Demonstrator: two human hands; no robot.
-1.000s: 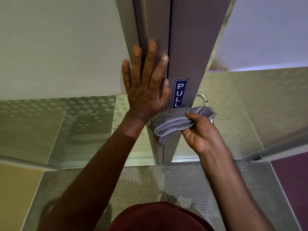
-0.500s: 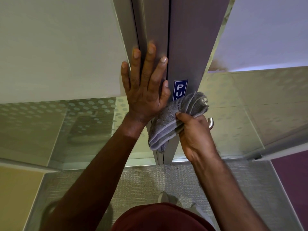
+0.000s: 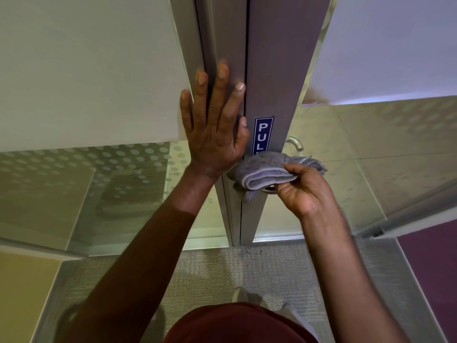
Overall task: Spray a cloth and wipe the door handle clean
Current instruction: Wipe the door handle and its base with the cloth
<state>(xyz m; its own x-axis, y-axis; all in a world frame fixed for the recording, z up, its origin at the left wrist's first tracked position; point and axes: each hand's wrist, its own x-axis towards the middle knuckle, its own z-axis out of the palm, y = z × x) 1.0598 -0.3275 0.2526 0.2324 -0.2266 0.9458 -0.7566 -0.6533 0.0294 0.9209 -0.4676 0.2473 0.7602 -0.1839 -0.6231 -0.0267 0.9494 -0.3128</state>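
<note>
A folded grey cloth [image 3: 265, 169] is pinched in my right hand [image 3: 305, 189] and lies across the lower part of the curved metal door handle [image 3: 295, 142]. The handle's top bend shows above the cloth, and a bit of its metal base peeks out under the cloth. My left hand [image 3: 215, 129] is flat with spread fingers on the brown door frame [image 3: 274, 70], left of a blue PULL sticker [image 3: 263, 134]. No spray bottle is in view.
Frosted glass panels with dot patterns [image 3: 111, 184] flank the door on both sides. Grey carpet [image 3: 217, 271] lies below, with my shoes and red shirt at the bottom. A purple floor area [image 3: 430, 263] sits at the right.
My right hand has brought the cloth down from the handle's top bend to its lower part and turned it flatter. The left hand stays pressed on the frame.
</note>
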